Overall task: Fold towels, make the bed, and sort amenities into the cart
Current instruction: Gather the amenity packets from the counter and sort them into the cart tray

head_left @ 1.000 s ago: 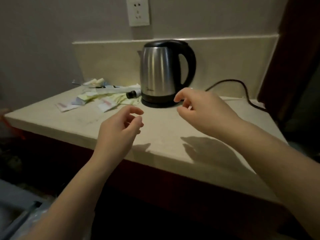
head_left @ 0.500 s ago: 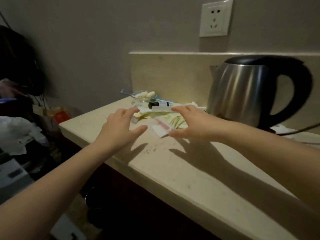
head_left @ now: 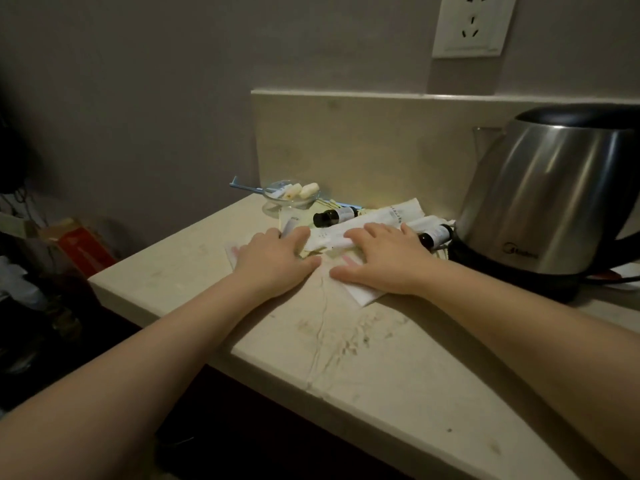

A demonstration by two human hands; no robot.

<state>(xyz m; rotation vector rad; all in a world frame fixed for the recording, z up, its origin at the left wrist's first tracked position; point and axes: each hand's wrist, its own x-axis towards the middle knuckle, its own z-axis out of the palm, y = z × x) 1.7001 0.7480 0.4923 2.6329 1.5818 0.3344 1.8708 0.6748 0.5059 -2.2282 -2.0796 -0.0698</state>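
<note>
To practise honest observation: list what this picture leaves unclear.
Head view:
Packets: largely covered by left hand and right hand.
Bottle: label print too small.
Kettle: handle cut off by right edge.
Socket: top cut off by upper edge.
Clutter left of counter: too dark.

White amenity packets (head_left: 367,230) lie heaped near the tabletop's (head_left: 381,375) far left corner, two small dark bottles (head_left: 334,216) on their sides among them.

The left hand (head_left: 277,263) and right hand (head_left: 388,263) are bare, the forearms (head_left: 156,358) bare as well.
</note>
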